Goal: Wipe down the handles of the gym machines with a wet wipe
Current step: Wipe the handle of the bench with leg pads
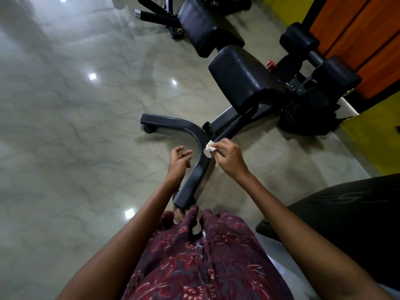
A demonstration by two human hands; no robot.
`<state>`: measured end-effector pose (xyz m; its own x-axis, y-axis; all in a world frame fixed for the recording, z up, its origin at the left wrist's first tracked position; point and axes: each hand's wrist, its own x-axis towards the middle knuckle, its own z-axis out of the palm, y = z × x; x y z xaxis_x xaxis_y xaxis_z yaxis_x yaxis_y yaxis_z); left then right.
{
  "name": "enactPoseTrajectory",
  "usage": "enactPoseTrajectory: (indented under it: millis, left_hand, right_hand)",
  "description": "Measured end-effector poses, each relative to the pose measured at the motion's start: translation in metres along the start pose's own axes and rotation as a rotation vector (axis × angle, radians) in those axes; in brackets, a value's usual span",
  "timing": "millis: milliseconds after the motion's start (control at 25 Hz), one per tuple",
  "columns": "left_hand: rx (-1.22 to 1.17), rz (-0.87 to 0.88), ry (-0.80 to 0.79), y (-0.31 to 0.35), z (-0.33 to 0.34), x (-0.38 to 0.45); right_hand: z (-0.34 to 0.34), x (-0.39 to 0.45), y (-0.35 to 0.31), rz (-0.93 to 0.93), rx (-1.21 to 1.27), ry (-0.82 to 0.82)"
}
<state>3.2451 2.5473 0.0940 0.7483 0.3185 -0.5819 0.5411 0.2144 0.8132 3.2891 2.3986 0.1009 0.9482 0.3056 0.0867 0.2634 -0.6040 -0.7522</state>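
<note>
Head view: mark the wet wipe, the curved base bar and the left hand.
wet wipe [209, 148], head view, bunched white part at the fingertips.
curved base bar [195, 132], head view, on its bend.
left hand [179, 160], head view, back of hand.

The curved base bar [194, 148] lies on the floor [75, 126] before the person. The padded bench [244, 83] stands behind it. A second bench [203, 29] stands farther back.
</note>
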Motion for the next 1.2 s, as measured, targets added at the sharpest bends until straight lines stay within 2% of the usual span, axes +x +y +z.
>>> enactPoseTrajectory:
  millis: [80, 160, 240, 280, 360, 440, 560, 720, 760, 920, 1000, 1080, 1200]
  left_hand:
    - [0.031, 0.017, -0.028, 0.001, 0.004, -0.003]
    - [0.186, 0.066, -0.114, 0.003, 0.009, -0.007]
    - [0.518, 0.17, -0.216, 0.008, 0.016, -0.011]
    - [0.719, 0.233, -0.241, 0.012, 0.021, -0.009]
    - [1.048, 0.337, -0.221, 0.021, 0.036, -0.002]
    - [1.228, 0.41, -0.171, 0.027, 0.052, 0.007]
    - [1.334, 0.475, -0.139, 0.019, 0.068, 0.017]
    - [1.487, 0.61, -0.054, 0.002, 0.067, 0.02]
    - [1.498, 0.628, -0.04, 0.001, 0.067, 0.021]
    - [1.495, 0.66, -0.001, 0.0, 0.068, 0.022]
    - [1.499, 0.658, 0.014, -0.001, 0.067, 0.021]
    - [1.504, 0.647, 0.003, 0.0, 0.068, 0.02]
    - [1.5, 0.661, 0.006, 0.0, 0.068, 0.021]
  right_hand:
    - [0.01, 0.013, -0.009, 0.014, -0.124, -0.106]
    - [0.01, 0.023, -0.007, -0.021, -0.204, -0.185]
    - [-0.005, 0.034, 0.013, -0.004, -0.182, -0.132]
    - [-0.015, 0.045, 0.024, 0.062, -0.185, -0.077]
    - [-0.029, 0.062, 0.035, 0.214, -0.195, -0.023]
    - [-0.022, 0.064, 0.029, 0.165, -0.218, -0.06]
    - [-0.016, 0.045, 0.033, 0.05, -0.163, -0.053]
    - [-0.034, 0.073, 0.052, 0.29, -0.123, 0.041]
    - [-0.033, 0.077, 0.051, 0.297, -0.133, 0.049]
    - [-0.013, 0.049, 0.036, 0.04, -0.156, -0.054]
    - [-0.019, 0.048, 0.039, -0.005, -0.137, -0.056]
    - [-0.03, 0.067, 0.054, 0.078, -0.149, 0.033]
    - [-0.04, 0.093, 0.079, 0.346, -0.103, 0.151]
